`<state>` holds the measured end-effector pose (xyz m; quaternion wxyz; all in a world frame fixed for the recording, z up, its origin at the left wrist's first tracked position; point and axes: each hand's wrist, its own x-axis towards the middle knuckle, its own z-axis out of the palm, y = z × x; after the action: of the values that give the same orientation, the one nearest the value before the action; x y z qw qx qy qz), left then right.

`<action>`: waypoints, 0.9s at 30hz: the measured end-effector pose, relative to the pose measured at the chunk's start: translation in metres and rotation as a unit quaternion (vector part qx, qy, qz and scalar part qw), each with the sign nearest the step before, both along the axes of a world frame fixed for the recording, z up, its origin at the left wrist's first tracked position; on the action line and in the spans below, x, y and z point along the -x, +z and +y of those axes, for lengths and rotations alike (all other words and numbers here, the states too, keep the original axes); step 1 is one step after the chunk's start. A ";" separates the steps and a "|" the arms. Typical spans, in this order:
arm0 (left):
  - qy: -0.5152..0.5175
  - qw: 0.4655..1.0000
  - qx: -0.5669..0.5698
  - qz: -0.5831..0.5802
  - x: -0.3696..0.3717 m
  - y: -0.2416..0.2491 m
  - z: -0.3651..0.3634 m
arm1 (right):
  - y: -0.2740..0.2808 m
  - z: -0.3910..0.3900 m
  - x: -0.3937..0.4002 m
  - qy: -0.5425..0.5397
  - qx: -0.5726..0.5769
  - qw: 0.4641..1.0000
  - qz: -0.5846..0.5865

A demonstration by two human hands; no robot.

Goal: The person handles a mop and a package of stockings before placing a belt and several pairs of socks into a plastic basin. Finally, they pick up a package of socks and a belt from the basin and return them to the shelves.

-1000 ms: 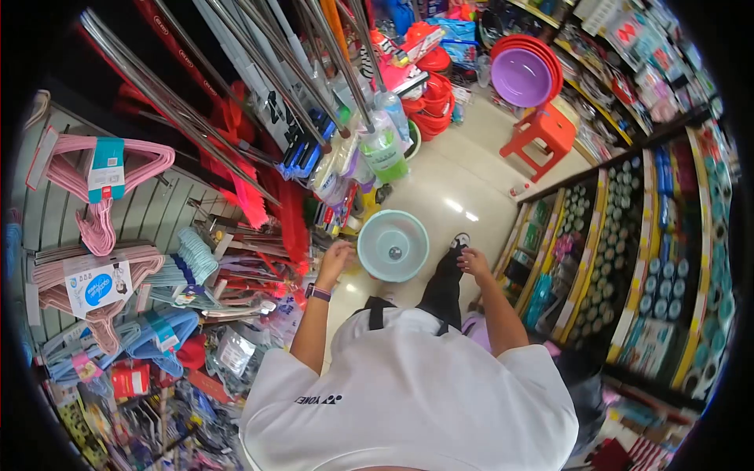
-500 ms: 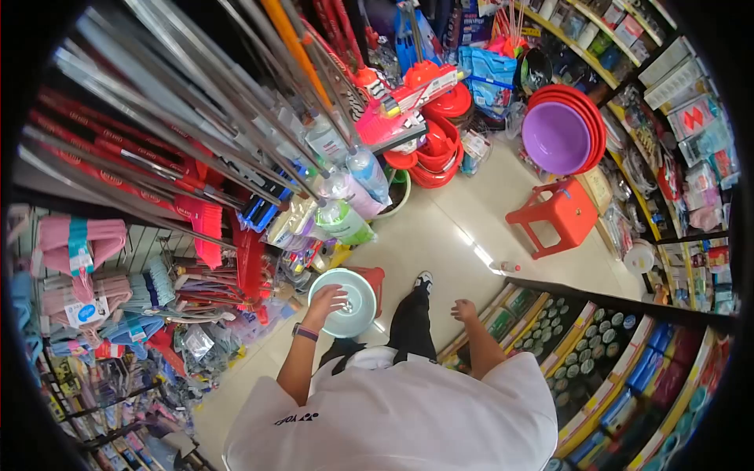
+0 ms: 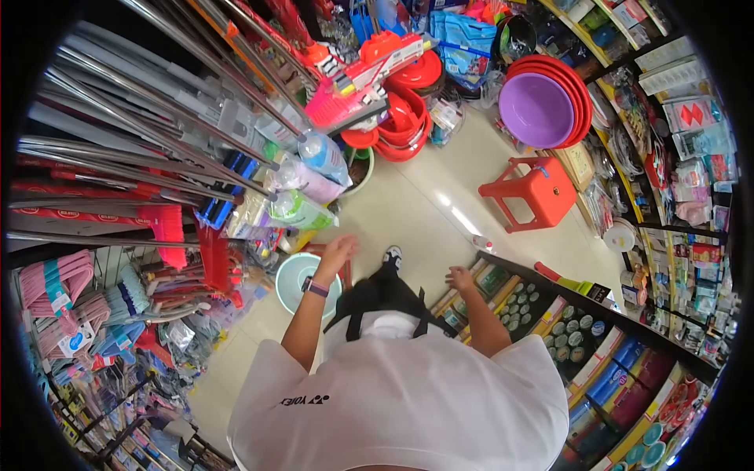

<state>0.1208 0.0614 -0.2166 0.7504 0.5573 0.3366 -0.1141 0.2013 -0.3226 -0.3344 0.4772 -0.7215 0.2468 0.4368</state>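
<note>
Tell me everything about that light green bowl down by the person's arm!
The light green basin is round and looks like smooth plastic, with a thin rim and a shallow, pale inside. It sits low near the floor, open side facing up toward the camera, beside the rack of brooms and mops. The person's left hand hangs open above its far edge, and the forearm with the wristband crosses over its right part, hiding it. Whether the hand touches it cannot be told. Something red shows just behind it.

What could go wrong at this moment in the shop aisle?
The pale green basin lies low by the person's feet, with the left hand above it, so a step may hit it. The long handles lean into the narrow aisle and might be knocked. The right hand is near the tins.
</note>
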 end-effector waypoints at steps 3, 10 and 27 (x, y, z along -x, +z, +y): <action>0.018 1.000 0.004 -0.001 -0.010 0.001 0.002 | -0.003 -0.002 -0.011 0.014 0.003 1.000 -0.017; 0.058 0.998 0.026 -0.004 -0.036 0.008 0.017 | 0.028 0.032 -0.059 0.008 -0.033 0.999 -0.029; 0.106 0.993 0.035 -0.046 -0.184 -0.008 0.106 | 0.055 0.157 -0.240 0.070 -0.039 0.996 -0.045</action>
<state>0.3048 0.1671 -0.2247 0.7919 0.4964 0.3551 -0.0196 0.4413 -0.1660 -0.2793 0.4841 -0.7367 0.1566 0.4454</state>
